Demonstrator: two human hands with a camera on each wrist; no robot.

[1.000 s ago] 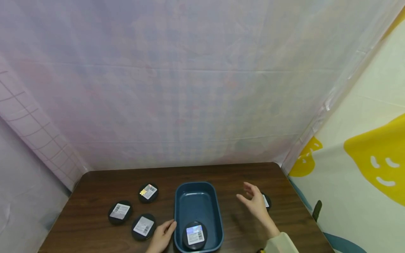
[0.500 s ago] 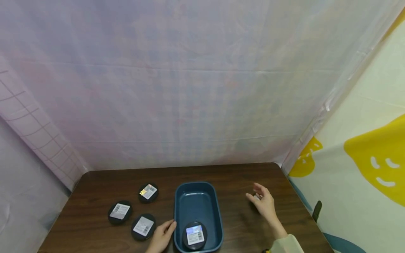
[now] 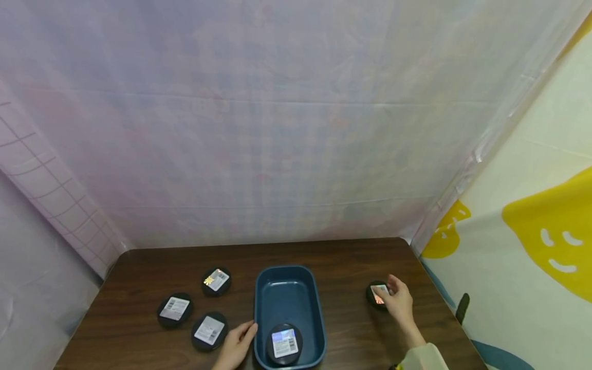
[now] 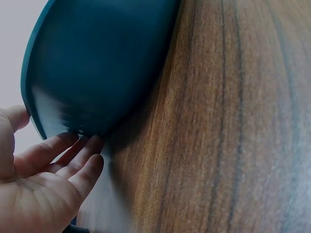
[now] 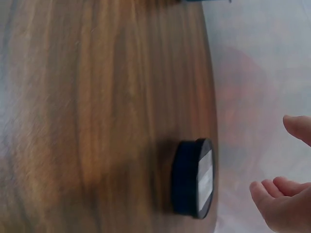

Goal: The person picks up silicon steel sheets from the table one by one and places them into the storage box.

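My left hand (image 3: 237, 345) holds the left rim of a deep blue rectangular tray (image 3: 320, 318); in the left wrist view, its thumb is at the rim and its fingers touch the outer wall (image 4: 102, 58). Inside the tray's near end lies a round black tub (image 3: 285, 352) with a white barcode label. My right hand (image 3: 400, 303) hovers over the right edge of another round black tub (image 3: 371, 298). In the right wrist view, thumb and fingers are spread apart, clear of that short labelled tub (image 5: 185, 179).
On the dark wooden table (image 3: 139, 272), left of the tray, several more things stand: a far black tub (image 3: 216, 282), a left black tub (image 3: 175, 310) and a near black tub (image 3: 209, 332). A pale curtain (image 3: 277, 154) hangs behind the table.
My right hand has moved to the right across the right-hand tub, uncovering most of it on the left side. The left hand and tray have stayed put.
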